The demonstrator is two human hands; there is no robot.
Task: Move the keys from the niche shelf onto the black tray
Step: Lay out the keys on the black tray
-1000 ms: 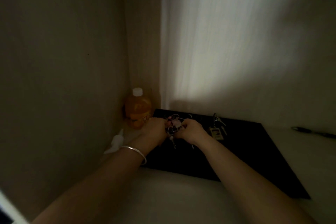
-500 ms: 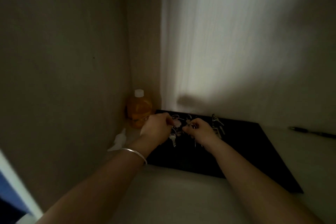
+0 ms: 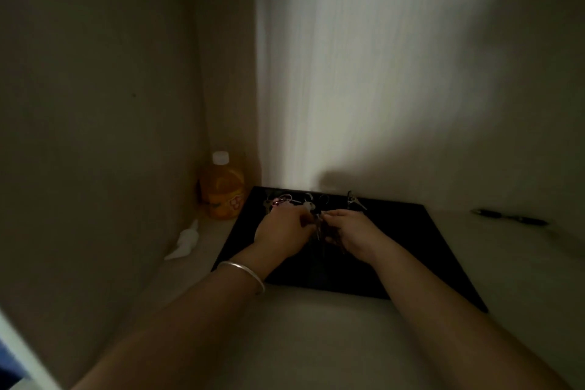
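A black tray (image 3: 408, 250) lies flat on the dim niche shelf. Several key bunches rest along its far edge: one with a pink tag (image 3: 283, 201) at the left, another (image 3: 354, 201) further right. My left hand (image 3: 281, 231) and my right hand (image 3: 351, 233) meet over the tray's middle. Their fingertips pinch a bunch of keys (image 3: 319, 225) that hangs between them, dark and partly hidden.
An orange bottle with a white cap (image 3: 223, 191) stands in the back left corner. A small white object (image 3: 186, 241) lies by the left wall. A dark pen (image 3: 509, 217) lies on the shelf to the right of the tray.
Both hands have drawn back a little toward me from the tray's far edge, leaving the pink-tagged bunch lying there, and now pinch another bunch between them.
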